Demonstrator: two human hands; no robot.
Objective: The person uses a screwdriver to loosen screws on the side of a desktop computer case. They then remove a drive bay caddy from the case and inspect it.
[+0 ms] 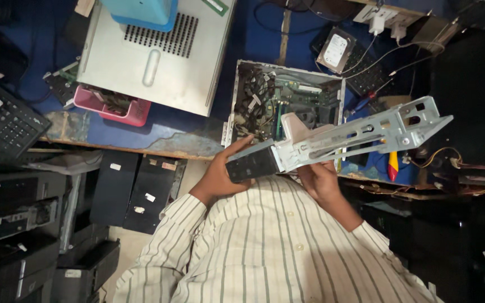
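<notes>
Both of my hands hold a grey metal drive cage in front of my striped shirt. A black drive unit sits in its left end. My left hand grips that black end, thumb on top. My right hand supports the cage from beneath, near its middle. The cage's perforated far end sticks out to the upper right. Just beyond it, an open small computer case lies on the blue table, its cables and green board exposed.
A closed grey computer case lies at the back left, with a pink tray beside it. A bare hard drive rests on a keyboard at the back right. A yellow-and-red screwdriver lies right. Black computer cases stack on the floor left.
</notes>
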